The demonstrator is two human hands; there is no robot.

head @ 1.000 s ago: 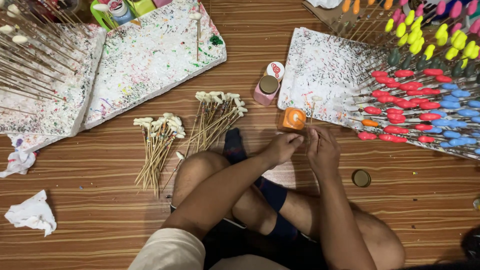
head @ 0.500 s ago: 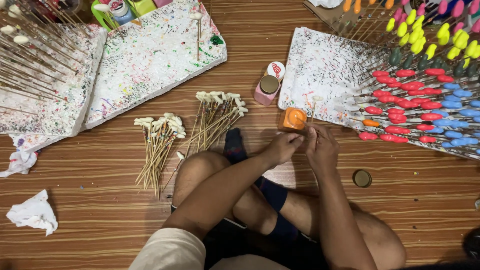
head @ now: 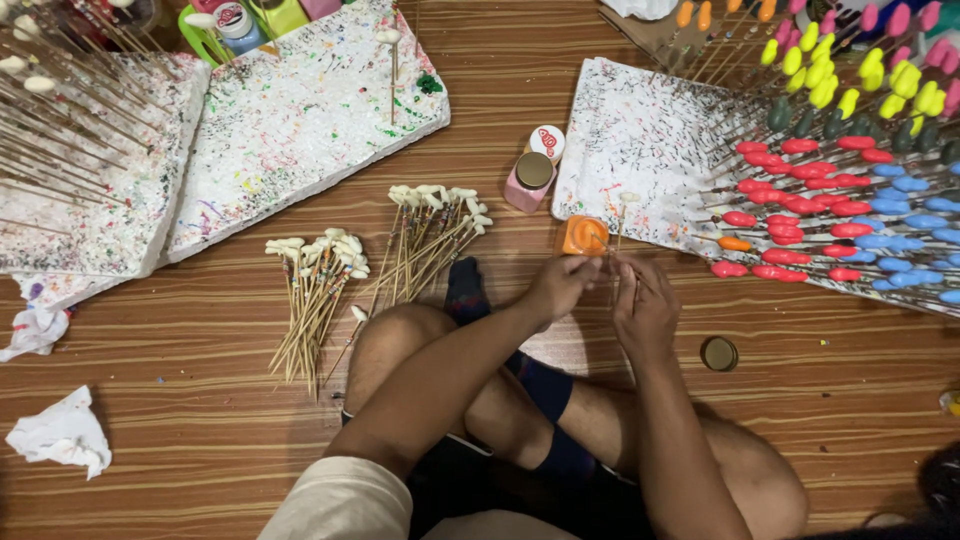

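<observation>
I sit cross-legged on a wooden floor. My left hand (head: 562, 287) has its fingers closed against the near edge of a small orange paint jar (head: 583, 236). My right hand (head: 645, 312) is right beside it and pinches a thin wooden stick (head: 619, 240) whose white tip (head: 628, 197) points away from me, over the corner of a paint-speckled white foam board (head: 640, 140). The two hands almost touch.
Sticks with red, blue, yellow, pink and orange tips (head: 850, 190) stand in the right board. Two bundles of white-tipped sticks (head: 315, 290) (head: 430, 230) lie left of my knee. A pink bottle (head: 530, 180), a round lid (head: 718, 353), more foam boards (head: 290, 130) and crumpled tissues (head: 62, 438) lie around.
Both hands stay together at the orange jar with the stick; no clear movement.
</observation>
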